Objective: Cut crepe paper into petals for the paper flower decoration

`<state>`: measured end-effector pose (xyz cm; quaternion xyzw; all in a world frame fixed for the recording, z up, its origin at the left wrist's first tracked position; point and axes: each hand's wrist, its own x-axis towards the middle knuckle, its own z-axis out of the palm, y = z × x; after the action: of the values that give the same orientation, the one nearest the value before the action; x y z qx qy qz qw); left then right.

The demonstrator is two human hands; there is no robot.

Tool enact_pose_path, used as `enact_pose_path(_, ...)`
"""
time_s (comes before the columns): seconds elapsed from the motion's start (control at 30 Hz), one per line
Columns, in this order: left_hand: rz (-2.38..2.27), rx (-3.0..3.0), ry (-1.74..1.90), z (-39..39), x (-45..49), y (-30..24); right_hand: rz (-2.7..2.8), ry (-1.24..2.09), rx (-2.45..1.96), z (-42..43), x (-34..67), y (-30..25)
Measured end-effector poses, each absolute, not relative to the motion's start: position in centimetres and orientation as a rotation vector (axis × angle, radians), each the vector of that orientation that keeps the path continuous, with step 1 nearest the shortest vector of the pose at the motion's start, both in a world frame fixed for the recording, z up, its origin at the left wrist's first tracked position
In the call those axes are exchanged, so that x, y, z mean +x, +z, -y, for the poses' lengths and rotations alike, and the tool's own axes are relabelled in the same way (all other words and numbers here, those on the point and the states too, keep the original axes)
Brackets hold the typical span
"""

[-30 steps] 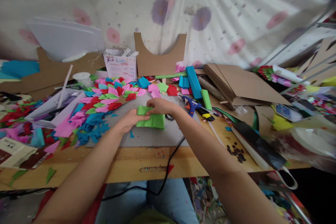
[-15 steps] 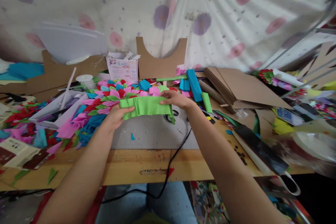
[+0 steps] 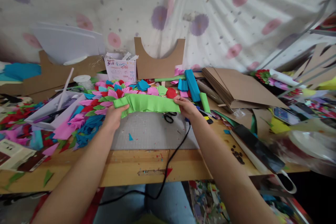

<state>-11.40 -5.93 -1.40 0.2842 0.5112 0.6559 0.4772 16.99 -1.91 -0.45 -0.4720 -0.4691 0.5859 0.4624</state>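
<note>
A strip of green crepe paper (image 3: 152, 103) stretches between my two hands, above a grey cutting mat (image 3: 147, 133). My left hand (image 3: 114, 114) pinches its left end, thumb on the front. At the other end my right hand (image 3: 187, 106) grips the strip's corner between thumb and fingers. Black-handled scissors (image 3: 169, 116) lie on the mat under the right part of the strip, their blades hidden. Behind the strip are stacks of cut crepe paper, among them a red piece (image 3: 171, 93) and a light green piece (image 3: 162, 90).
Paper petals (image 3: 91, 126) heap up on the left around a white tray (image 3: 56, 115). A cardboard stack (image 3: 244, 91) and a long black device (image 3: 258, 147) lie to the right. A black cable (image 3: 168, 168) runs over the table's front edge. Blue crepe rolls (image 3: 193, 85) stand behind.
My right hand has moved right and slightly down, from the strip's top edge to its right end. The strip is now drawn out longer, and its hanging right end is lifted.
</note>
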Motion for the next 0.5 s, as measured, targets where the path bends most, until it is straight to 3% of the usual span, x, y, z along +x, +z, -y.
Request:
enact_pose_path(0.23, -1.230, 0.544, 1.618, 6.1, -11.0, -0.8, 1.212, 1.274, -1.248, 3.4, 17.3, -2.3)
enact_pose_path(0.5, -1.094, 0.561, 1.613, 6.0, -10.5, -1.4, 2.085, 0.458, -1.501, 4.7, 15.1, -3.4)
